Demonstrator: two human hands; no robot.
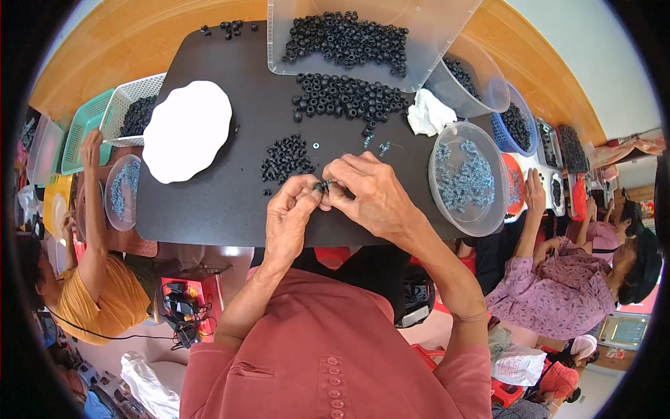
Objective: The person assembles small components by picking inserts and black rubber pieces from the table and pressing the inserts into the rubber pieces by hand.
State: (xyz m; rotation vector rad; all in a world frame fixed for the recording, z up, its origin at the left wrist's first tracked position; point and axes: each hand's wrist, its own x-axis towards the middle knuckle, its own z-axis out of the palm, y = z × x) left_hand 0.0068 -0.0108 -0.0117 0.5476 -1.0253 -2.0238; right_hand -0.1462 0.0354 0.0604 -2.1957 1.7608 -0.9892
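Above the table's near edge my two hands meet, fingertips pinched. My left hand is closed on a small round black part. Against the same spot press the thumb and fingers of my right hand, closed; its fingers hide whatever is between them. Just beyond lies a heap of small black parts, with a tiny pale ring beside it. Several small blue pieces lie past my right hand. Farther back is a spread of larger black ring-shaped parts, in front of a tipped clear bin holding more.
A white wavy-edged plate is at left on the dark table. To the right are a round clear tub of blue pieces, a crumpled white cloth and a clear bucket. Other people work on both sides.
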